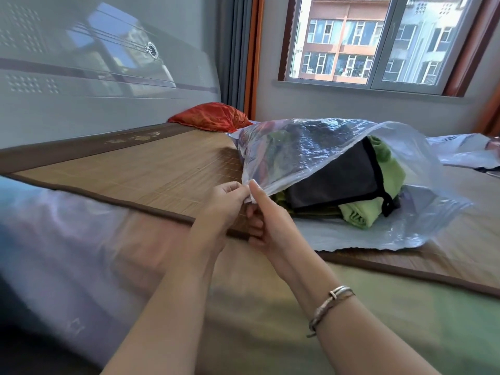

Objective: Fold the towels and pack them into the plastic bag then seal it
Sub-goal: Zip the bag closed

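Both hands, left hand (230, 204) and right hand (266, 220), pinch the plastic bag (297, 155) corner; folded towels (338, 182) inside.

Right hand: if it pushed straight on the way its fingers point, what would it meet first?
The right hand points up and away. It already pinches the plastic bag at its corner, so bag film comes first, then probably the dark towel inside.

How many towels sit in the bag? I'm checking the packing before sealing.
3 visible: a dark grey towel on top, a green towel underneath, another green towel behind. More may hide under the plastic bag.
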{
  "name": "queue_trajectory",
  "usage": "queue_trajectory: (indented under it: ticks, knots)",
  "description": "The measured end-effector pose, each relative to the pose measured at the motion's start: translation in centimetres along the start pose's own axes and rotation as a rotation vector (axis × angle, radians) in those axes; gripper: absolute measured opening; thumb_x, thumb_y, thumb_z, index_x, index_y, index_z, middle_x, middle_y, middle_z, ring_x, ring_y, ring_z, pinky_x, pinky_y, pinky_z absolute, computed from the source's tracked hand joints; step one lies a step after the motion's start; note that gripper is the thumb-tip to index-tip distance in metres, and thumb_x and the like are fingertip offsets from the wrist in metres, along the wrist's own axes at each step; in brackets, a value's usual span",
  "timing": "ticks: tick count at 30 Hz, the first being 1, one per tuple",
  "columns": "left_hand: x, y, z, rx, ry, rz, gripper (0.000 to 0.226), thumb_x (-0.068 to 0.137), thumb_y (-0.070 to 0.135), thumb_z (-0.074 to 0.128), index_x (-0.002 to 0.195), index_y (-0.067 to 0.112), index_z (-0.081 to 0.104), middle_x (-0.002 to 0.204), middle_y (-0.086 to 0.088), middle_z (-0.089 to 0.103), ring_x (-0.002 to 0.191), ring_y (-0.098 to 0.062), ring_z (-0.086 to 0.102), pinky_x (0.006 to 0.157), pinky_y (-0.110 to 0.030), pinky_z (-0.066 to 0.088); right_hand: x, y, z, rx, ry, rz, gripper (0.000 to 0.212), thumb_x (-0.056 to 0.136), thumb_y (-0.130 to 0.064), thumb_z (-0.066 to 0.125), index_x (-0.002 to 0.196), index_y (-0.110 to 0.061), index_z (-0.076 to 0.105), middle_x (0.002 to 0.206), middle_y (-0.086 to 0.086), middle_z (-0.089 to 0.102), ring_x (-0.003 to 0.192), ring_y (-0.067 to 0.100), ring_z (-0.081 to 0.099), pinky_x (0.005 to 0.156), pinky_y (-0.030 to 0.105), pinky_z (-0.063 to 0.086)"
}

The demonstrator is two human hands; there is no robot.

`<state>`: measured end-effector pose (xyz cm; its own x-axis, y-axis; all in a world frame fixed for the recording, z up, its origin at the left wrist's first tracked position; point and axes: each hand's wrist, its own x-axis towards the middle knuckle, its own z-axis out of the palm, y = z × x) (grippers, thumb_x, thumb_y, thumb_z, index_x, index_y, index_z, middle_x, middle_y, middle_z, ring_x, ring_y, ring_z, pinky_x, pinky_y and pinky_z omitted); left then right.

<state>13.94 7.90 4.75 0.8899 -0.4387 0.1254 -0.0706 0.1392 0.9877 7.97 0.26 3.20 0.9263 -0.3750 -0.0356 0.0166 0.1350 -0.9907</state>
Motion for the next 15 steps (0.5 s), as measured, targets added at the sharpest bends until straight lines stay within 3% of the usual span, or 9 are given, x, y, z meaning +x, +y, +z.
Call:
queue_trajectory:
  ticks: [3, 7, 11, 15]
  knots:
    - [-0.2, -0.5, 0.1, 0.000, -0.024, 0.023, 0.042, 0.101, 0.013, 0.046, 0.059, 0.007, 0.044, 0.037, 0.003, 0.045, 0.030, -0.008, 0.047, 0.032, -0.016, 0.036, 0.2, 0.3, 0.5, 0.046, 0.045, -0.059, 0.045, 0.093, -0.044, 0.057, 0.057, -0.021, 0.042, 0.041, -0.015, 0.038, 0.037, 0.001, 0.041, 0.047, 0.019, 0.026]
    - [-0.1, -1.0, 0.2, -0.086, -0.058, 0.006, 0.047, 0.102, 0.020, 0.047, 0.057, 0.007, 0.046, 0.043, -0.002, 0.046, 0.030, -0.014, 0.045, 0.031, -0.018, 0.035, 0.7, 0.4, 1.0, 0.223, 0.073, -0.028, 0.042, 0.094, -0.029, 0.055, 0.057, -0.017, 0.038, 0.039, -0.012, 0.034, 0.032, 0.002, 0.035, 0.036, 0.018, 0.023]
    - [-0.4, -1.6, 0.5, -0.145, -0.076, 0.015, 0.044, 0.102, 0.014, 0.044, 0.060, 0.002, 0.049, 0.044, -0.004, 0.051, 0.031, -0.015, 0.047, 0.031, -0.018, 0.036, 0.7, 0.2, 0.9, 0.358, 0.124, 0.013, 0.041, 0.092, -0.015, 0.054, 0.055, -0.016, 0.037, 0.040, -0.008, 0.032, 0.030, 0.004, 0.027, 0.033, 0.018, 0.019]
    - [-0.1, -2.1, 0.1, -0.169, -0.091, 0.075, 0.034, 0.099, 0.007, 0.044, 0.074, -0.003, 0.064, 0.059, -0.009, 0.065, 0.047, -0.018, 0.061, 0.045, -0.023, 0.050, 0.6, -0.3, -0.1, 0.423, 0.203, 0.029, 0.039, 0.090, -0.008, 0.051, 0.055, -0.014, 0.036, 0.041, -0.006, 0.030, 0.030, 0.005, 0.022, 0.032, 0.018, 0.016]
